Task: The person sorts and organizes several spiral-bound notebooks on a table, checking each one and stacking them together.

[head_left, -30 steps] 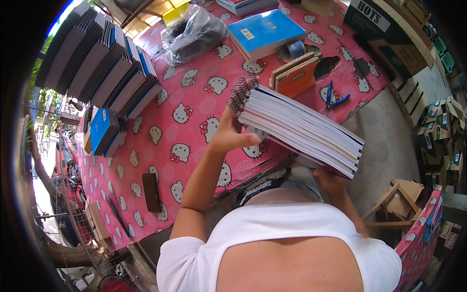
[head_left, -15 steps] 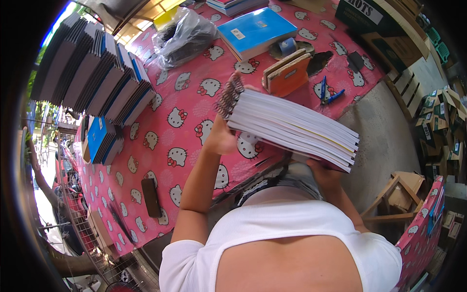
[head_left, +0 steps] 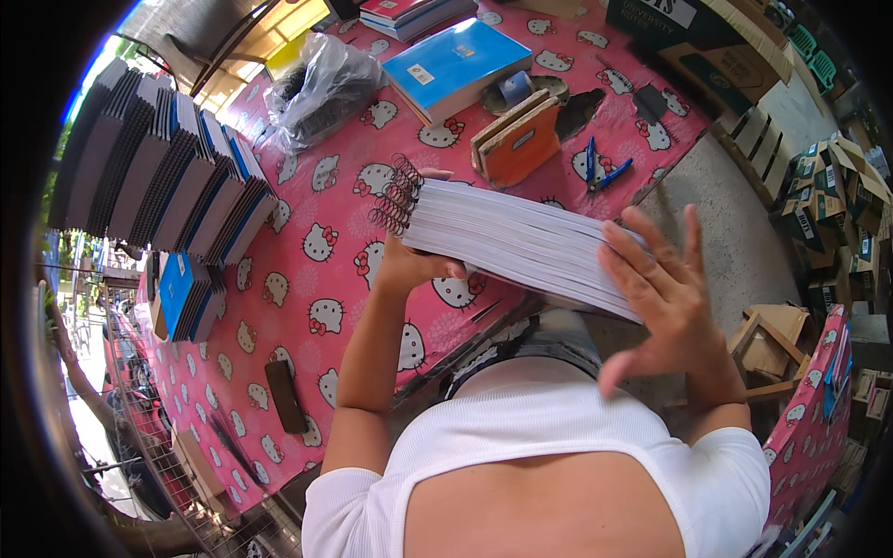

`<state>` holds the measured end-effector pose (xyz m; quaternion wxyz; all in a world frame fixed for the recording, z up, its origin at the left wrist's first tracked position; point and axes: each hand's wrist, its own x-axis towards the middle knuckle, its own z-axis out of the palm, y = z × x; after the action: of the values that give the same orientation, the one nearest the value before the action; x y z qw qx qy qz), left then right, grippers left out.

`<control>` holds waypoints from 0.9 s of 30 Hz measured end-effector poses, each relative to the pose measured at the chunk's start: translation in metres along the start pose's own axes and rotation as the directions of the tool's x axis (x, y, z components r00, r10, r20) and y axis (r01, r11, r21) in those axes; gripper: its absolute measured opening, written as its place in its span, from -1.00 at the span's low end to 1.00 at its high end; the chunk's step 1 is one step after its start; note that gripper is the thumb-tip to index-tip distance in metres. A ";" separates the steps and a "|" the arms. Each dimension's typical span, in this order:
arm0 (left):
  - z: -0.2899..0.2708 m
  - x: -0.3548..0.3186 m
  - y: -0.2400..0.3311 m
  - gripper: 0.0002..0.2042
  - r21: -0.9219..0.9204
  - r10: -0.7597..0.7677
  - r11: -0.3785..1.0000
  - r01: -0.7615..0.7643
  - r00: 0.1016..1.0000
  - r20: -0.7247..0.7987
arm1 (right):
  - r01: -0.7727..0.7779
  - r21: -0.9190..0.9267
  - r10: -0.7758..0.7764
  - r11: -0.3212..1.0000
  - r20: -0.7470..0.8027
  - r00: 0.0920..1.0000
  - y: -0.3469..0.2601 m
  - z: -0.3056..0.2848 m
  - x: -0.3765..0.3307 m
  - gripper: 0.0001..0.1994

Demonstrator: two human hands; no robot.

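- Right hand [head_left: 665, 302], earlier under the far end of the notebook bundle [head_left: 516, 242], now lies across that end, palm flat and fingers spread wide; whether the fingertips press on the pages cannot be told.
- Page ends, stepped before, now sit more nearly level.
- Left hand [head_left: 414, 265] remains at the wire coils [head_left: 398, 200], its fingers and thumb holding the bundle from opposite sides.
- Notebook bundle: held at a slant above the table's near edge, in front of the person.
- Right edge of the table [head_left: 288, 251]: blue pliers [head_left: 600, 169] lie near it, just beside an orange block [head_left: 523, 144]; grey floor [head_left: 679, 195] lies beyond.
- Left side: patterned cloth spreads between the left forearm and the tall notebook stacks [head_left: 158, 172], bearing a dark oblong case [head_left: 286, 397].
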<state>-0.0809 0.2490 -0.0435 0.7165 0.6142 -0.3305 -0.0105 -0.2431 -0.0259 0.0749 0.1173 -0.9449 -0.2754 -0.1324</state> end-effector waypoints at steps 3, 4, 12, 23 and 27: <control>0.004 0.001 0.003 0.07 -0.124 -0.078 0.990 0.073 0.996 -0.032 | -0.012 -0.003 0.011 1.000 -0.127 0.992 0.002 -0.001 -0.001 -0.01; 0.004 0.002 0.002 0.07 -0.079 -0.071 0.995 0.069 0.997 -0.027 | -0.037 0.073 0.039 0.997 -0.023 0.999 0.003 0.010 -0.002 -0.04; 0.003 -0.007 -0.003 -0.02 -0.225 -0.017 0.974 0.011 0.999 -0.027 | -0.018 0.558 0.305 0.829 -0.425 0.852 0.030 0.141 -0.047 0.09; -0.011 -0.049 0.002 -0.45 -0.198 -0.474 0.880 0.432 0.823 -0.313 | -0.218 0.902 0.621 0.373 -0.068 0.781 0.026 0.175 0.039 -0.33; -0.046 -0.038 0.045 -0.51 -0.474 -0.793 0.599 0.645 0.394 -0.466 | -0.556 0.830 0.474 0.037 0.475 0.741 0.021 0.173 0.120 -0.19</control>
<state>-0.1058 0.3158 -0.0216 0.7671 0.5775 0.2369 -0.1481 -0.1022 0.0669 -0.0526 0.6839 -0.7132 0.0575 0.1429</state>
